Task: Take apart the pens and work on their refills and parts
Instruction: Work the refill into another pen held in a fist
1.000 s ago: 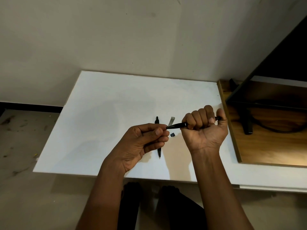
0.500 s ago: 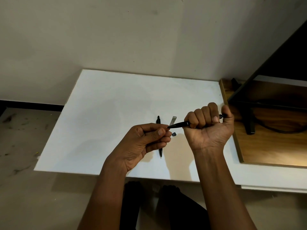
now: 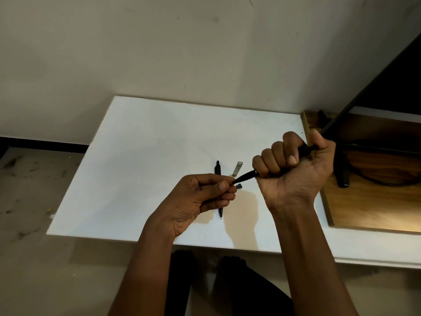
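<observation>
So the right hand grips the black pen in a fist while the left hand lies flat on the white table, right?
No. The head view shows the left hand above the white table, pinching the tip of the black pen; the right hand does grip it in a fist.

The setting is a plain indoor room of the home or small-office type; which of the two cannot be determined. Indicators: a white tabletop (image 3: 159,156) set against a bare off-white wall (image 3: 159,53), a black skirting strip (image 3: 45,145), a scuffed, dusty floor (image 3: 34,224), and an adjoining wood-grain surface (image 3: 376,208) carrying a black metal frame (image 3: 342,172) and a black cable (image 3: 387,183).
</observation>
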